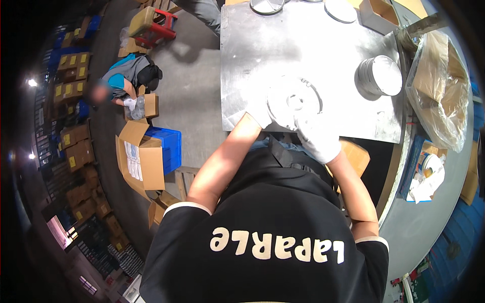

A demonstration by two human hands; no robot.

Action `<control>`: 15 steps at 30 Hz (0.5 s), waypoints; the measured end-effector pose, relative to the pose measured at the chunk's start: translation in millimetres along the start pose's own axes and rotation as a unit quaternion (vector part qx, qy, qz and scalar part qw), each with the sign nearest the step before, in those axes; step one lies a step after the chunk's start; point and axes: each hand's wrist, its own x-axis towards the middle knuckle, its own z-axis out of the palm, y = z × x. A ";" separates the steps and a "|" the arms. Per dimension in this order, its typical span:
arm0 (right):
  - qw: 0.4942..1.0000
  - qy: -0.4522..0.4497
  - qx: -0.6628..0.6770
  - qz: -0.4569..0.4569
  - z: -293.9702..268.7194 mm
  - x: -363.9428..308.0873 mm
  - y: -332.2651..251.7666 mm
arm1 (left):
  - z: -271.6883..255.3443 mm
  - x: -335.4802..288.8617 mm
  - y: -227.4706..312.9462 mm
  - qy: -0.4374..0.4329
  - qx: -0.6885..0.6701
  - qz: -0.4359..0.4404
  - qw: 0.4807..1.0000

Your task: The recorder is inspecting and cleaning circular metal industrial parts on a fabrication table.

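Observation:
A round, pale disc-shaped part (284, 107) with a ring-like centre sits over the near edge of the metal table; glare washes out much of its surface. My left hand (259, 114), in a white glove, grips its left rim. On the lower right rim is my right hand (319, 137), also white-gloved and closed at the edge of the part. Bright light blurs the finger outlines of both gloves. To the right stands a stack of round metal parts (382, 76) with slotted tops.
The shiny metal table (240, 55) carries more round parts (340, 10) and an open box (379, 16) at its far side. A plastic-lined carton (438, 86) stands right. Left are a co-worker (129, 76) crouching at a carton, a blue crate (169, 148) and a red stool (164, 25).

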 end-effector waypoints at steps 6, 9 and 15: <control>0.989 0.119 0.066 -0.057 -4.0 -4.1 -2.8 | 23.4 -1.7 17.2 0.035 -0.145 -0.056 0.987; 0.986 0.146 0.054 -0.057 -4.5 -4.7 -4.7 | 40.0 -7.4 29.0 0.038 -0.203 -0.108 0.972; 0.991 0.130 0.030 -0.025 -1.9 -8.1 -8.5 | 33.5 -9.3 19.8 0.058 -0.180 -0.099 0.977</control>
